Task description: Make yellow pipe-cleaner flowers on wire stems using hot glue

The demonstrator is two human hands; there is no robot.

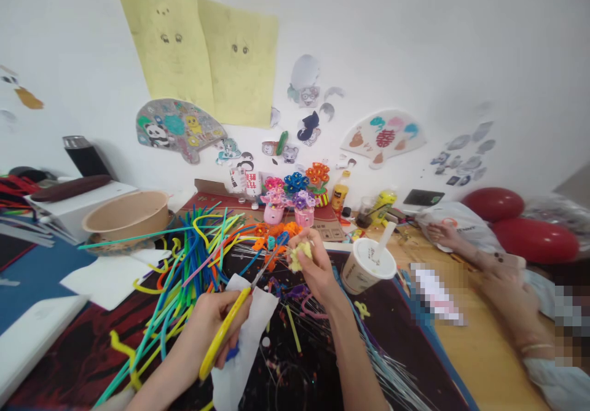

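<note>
My left hand (216,316) is closed round the yellow handles of a pair of scissors (239,309), whose blades reach up to the right. My right hand (313,263) pinches a small pale yellow fuzzy ball (299,254) just past the blade tips. A white tissue (249,331) lies under the scissors on the dark mat (322,368). A heap of coloured pipe cleaners (193,257) spreads to the left of my hands.
A paper cup with a straw (369,266) stands right of my right hand. Small pots of pipe-cleaner flowers (295,199) sit behind. A brown paper bowl (126,214) is at the left. Another person's arm (498,288) rests at the right, near red balloons (520,227).
</note>
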